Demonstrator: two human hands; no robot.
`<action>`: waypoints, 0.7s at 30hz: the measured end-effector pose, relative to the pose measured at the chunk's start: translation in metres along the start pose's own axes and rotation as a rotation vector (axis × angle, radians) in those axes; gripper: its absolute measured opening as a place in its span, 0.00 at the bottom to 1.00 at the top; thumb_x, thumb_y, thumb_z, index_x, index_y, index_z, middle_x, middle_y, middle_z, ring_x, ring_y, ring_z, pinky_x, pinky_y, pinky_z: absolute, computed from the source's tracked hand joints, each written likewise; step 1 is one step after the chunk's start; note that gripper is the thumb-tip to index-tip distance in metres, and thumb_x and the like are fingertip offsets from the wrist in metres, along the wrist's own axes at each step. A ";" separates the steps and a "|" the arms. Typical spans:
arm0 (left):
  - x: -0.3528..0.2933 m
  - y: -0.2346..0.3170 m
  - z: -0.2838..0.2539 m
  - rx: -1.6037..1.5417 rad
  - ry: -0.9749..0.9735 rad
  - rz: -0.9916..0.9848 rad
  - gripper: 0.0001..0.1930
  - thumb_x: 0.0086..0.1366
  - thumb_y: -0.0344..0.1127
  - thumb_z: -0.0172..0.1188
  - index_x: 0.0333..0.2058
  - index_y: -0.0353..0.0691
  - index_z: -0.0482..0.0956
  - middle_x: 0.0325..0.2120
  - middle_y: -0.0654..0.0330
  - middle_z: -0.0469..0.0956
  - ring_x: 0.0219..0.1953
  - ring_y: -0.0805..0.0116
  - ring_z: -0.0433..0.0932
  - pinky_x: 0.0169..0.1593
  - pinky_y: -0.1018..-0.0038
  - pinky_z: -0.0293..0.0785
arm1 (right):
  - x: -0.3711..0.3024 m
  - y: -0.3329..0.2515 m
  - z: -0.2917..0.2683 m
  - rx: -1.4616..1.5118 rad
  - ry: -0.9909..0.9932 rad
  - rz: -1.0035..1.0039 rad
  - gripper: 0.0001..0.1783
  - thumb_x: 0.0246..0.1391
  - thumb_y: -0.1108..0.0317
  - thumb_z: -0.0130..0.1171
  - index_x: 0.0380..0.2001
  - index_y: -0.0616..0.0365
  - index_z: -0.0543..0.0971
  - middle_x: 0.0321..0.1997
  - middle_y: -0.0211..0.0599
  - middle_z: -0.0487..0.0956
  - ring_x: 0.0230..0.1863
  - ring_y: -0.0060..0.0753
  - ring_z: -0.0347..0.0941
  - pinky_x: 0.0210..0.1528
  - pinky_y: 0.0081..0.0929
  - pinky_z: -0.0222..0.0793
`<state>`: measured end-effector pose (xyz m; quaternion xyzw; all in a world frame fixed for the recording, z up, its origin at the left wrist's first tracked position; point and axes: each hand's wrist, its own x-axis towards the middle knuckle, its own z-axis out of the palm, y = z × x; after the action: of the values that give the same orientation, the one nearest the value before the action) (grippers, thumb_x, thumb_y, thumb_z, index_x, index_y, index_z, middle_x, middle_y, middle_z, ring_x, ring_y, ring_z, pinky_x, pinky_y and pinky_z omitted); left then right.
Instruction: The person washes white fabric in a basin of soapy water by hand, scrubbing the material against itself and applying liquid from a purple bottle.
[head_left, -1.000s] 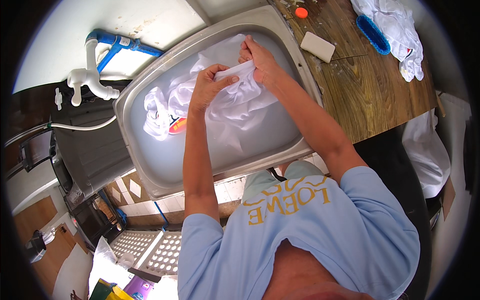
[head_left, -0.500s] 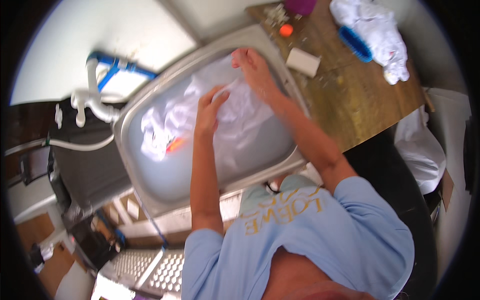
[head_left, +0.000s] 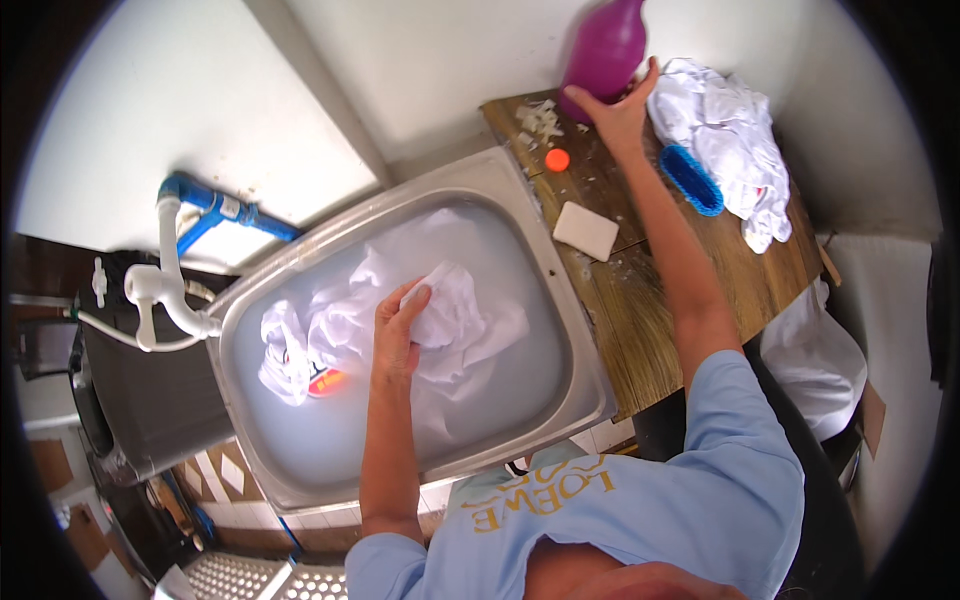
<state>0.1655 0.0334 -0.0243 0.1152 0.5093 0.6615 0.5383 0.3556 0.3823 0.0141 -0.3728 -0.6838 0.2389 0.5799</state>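
My left hand (head_left: 398, 325) pinches a fold of wet white cloth (head_left: 455, 320) between thumb and fingers, over the middle of the sink (head_left: 560, 285). The rest of the cloth lies half sunk in cloudy water, with a patch of orange and dark print (head_left: 325, 382) at its left end. My right hand (head_left: 618, 115) reaches to the far right, its thumb and fingers spread around the lower part of a purple bottle (head_left: 605, 50). An orange cap (head_left: 557, 160) rests on the wooden table nearby.
On the wooden table (head_left: 640, 340) lie a pale soap bar (head_left: 586, 231), a blue scrubbing brush (head_left: 691, 180), a heap of white cloth (head_left: 715, 120) and pale shavings (head_left: 540, 120). A white tap (head_left: 150, 290) and blue pipe (head_left: 225, 208) stand left of the sink.
My right hand has left the sink and moved up and right to take hold of the purple bottle. My left hand has closed on the cloth and lifts a fold.
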 end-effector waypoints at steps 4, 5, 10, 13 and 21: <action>-0.006 0.006 0.003 0.017 0.041 -0.022 0.15 0.56 0.32 0.61 0.42 0.31 0.77 0.32 0.59 0.79 0.34 0.73 0.78 0.39 0.77 0.74 | 0.010 0.009 0.009 -0.061 -0.011 -0.068 0.66 0.24 0.53 0.78 0.59 0.66 0.44 0.52 0.54 0.64 0.53 0.43 0.64 0.54 0.34 0.63; -0.004 0.004 0.004 0.003 0.043 -0.032 0.15 0.56 0.32 0.61 0.42 0.31 0.77 0.32 0.59 0.79 0.34 0.73 0.78 0.39 0.77 0.74 | 0.015 0.016 0.006 -0.089 -0.027 -0.077 0.64 0.25 0.54 0.78 0.58 0.66 0.45 0.53 0.51 0.61 0.54 0.40 0.62 0.55 0.32 0.62; 0.000 0.002 0.000 -0.047 0.054 -0.034 0.15 0.56 0.32 0.62 0.41 0.33 0.77 0.32 0.59 0.79 0.33 0.73 0.78 0.38 0.77 0.74 | 0.019 0.019 0.005 0.028 -0.032 -0.101 0.55 0.26 0.59 0.77 0.55 0.65 0.54 0.49 0.46 0.68 0.48 0.40 0.68 0.50 0.33 0.66; 0.001 0.002 -0.001 -0.078 0.071 -0.049 0.14 0.56 0.32 0.62 0.41 0.33 0.78 0.32 0.59 0.80 0.33 0.73 0.78 0.38 0.77 0.75 | 0.015 0.010 -0.005 0.195 -0.100 -0.018 0.47 0.29 0.67 0.76 0.52 0.63 0.58 0.46 0.42 0.69 0.45 0.35 0.68 0.48 0.31 0.67; 0.002 0.001 -0.005 -0.089 0.085 -0.014 0.13 0.56 0.31 0.62 0.40 0.34 0.78 0.32 0.60 0.80 0.33 0.72 0.78 0.38 0.77 0.75 | -0.022 -0.054 -0.062 0.520 -0.341 0.278 0.36 0.34 0.72 0.68 0.49 0.63 0.64 0.43 0.38 0.72 0.45 0.33 0.69 0.48 0.30 0.66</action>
<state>0.1604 0.0321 -0.0268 0.0595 0.5024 0.6841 0.5254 0.4040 0.3259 0.0548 -0.2570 -0.6298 0.5410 0.4946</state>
